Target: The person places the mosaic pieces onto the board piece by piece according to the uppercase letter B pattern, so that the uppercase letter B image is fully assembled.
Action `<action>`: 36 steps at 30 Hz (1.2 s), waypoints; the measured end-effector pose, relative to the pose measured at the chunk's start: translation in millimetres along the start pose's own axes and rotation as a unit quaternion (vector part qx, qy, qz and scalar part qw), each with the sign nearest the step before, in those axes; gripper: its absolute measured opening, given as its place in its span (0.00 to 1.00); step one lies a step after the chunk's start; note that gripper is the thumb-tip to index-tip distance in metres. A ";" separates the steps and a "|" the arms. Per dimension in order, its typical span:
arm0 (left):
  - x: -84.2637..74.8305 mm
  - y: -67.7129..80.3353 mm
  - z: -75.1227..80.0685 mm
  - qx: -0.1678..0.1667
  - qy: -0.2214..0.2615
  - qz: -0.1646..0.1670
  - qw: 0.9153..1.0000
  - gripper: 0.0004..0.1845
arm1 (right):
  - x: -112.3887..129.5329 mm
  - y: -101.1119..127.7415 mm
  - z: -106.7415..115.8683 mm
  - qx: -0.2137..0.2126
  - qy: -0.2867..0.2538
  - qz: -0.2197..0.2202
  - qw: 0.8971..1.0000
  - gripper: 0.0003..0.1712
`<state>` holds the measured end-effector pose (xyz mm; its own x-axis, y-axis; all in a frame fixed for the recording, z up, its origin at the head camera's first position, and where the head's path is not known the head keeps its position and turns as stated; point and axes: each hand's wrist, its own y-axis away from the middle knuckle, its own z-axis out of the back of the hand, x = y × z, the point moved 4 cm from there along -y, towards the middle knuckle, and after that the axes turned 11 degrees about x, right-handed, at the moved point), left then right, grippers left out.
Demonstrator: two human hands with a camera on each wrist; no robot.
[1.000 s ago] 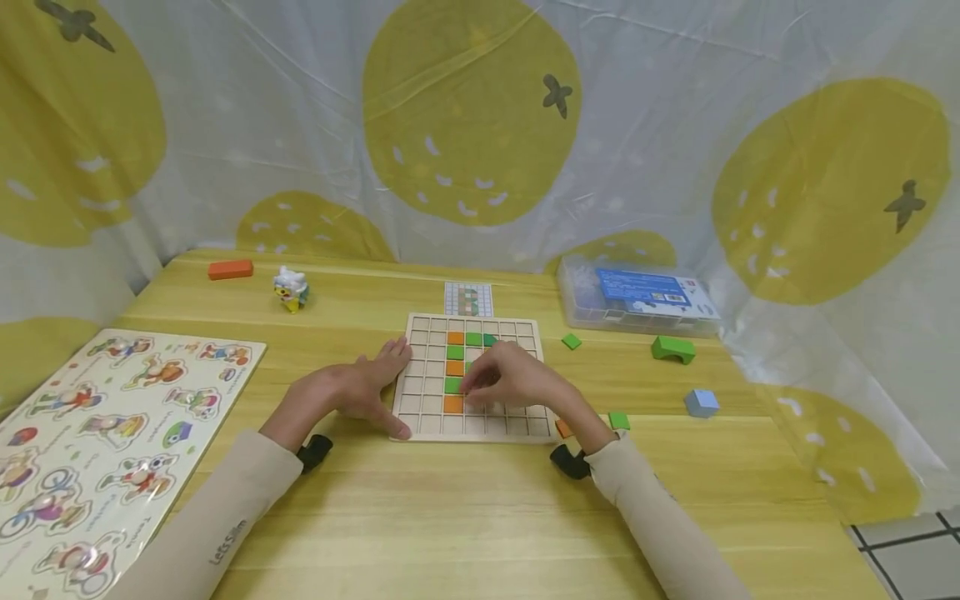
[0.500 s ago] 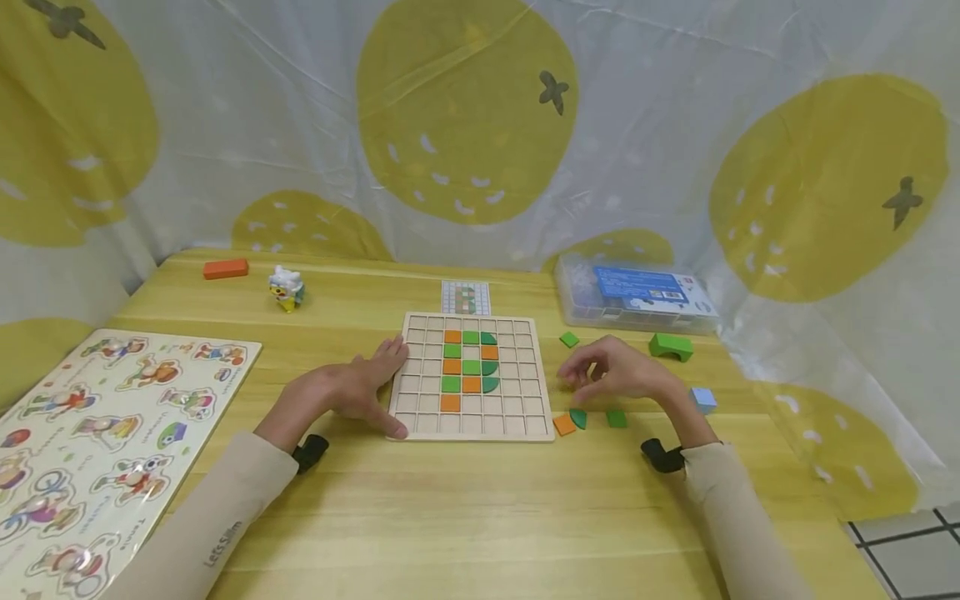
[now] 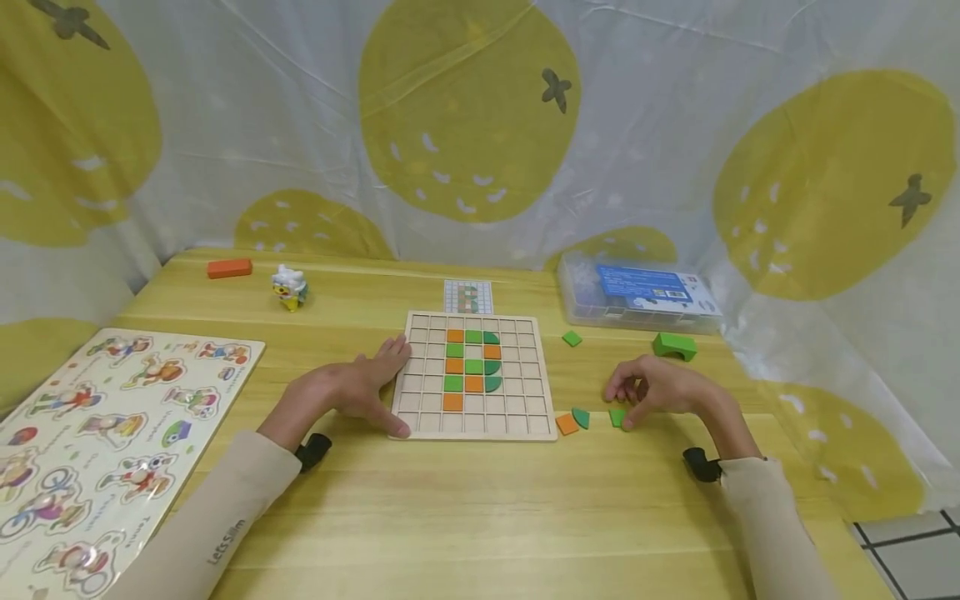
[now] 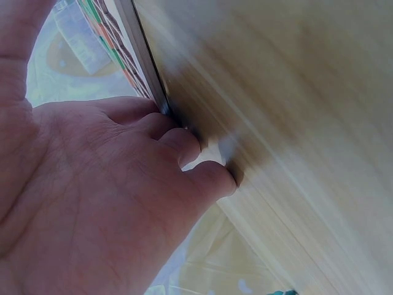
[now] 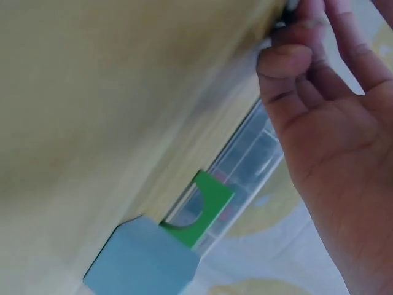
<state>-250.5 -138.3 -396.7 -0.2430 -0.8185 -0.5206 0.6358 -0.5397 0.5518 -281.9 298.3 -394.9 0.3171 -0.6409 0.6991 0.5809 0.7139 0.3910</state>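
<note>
A wooden grid board [image 3: 525, 417] lies mid-table with orange, light green and dark green tiles in its squares. My left hand [image 3: 356, 387] rests at its left edge, fingers spread and thumb at the near corner; the left wrist view shows the same hand [image 4: 104, 178] against the board's side. To the right of the board, my right hand [image 3: 663, 387] touches a light green square tile [image 3: 617, 417] with the thumb, other fingers loosely bent above it. An orange tile [image 3: 567, 424] and a dark green quarter-round tile [image 3: 581, 417] lie beside the board.
Behind the board lies a pattern card [image 3: 468, 297]. A clear plastic box [image 3: 637, 296], green arch block [image 3: 674, 345] and another green tile [image 3: 572, 338] are at right; a blue block [image 5: 144, 258] shows in the right wrist view. Left are a picture puzzle board [image 3: 172, 392], toy figure [image 3: 289, 287] and red block [image 3: 229, 267].
My right hand has left the board and moved right, down to the light green tile. The board's pattern is uncovered. My left hand has stayed at the board's left edge.
</note>
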 end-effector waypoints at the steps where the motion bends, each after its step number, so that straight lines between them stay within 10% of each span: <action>1: -0.3 -0.4 0.0 0.000 -0.001 0.000 1.000 0.73 | -0.5 1.5 -1.0 -0.005 0.002 0.002 1.000 0.20; 15: -0.2 0.2 -1.7 -0.001 0.001 0.004 1.000 0.72 | 13.3 -4.5 -2.0 -0.037 0.030 0.021 0.999 0.08; 24: 0.7 -1.6 0.1 -0.002 -0.001 0.004 1.000 0.72 | 57.7 -43.8 -2.0 -0.032 0.019 0.113 0.993 0.02; 36: -1.1 -2.2 -0.4 -0.003 -0.007 -0.004 1.000 0.72 | 98.4 -100.6 -38.8 -0.061 0.019 0.104 0.993 0.02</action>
<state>-251.3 -136.1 -397.6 -0.2585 -0.8170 -0.5155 0.6387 -0.5449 0.5433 -280.0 152.5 -388.7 0.4668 -0.4949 0.7329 0.5854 0.7941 0.1634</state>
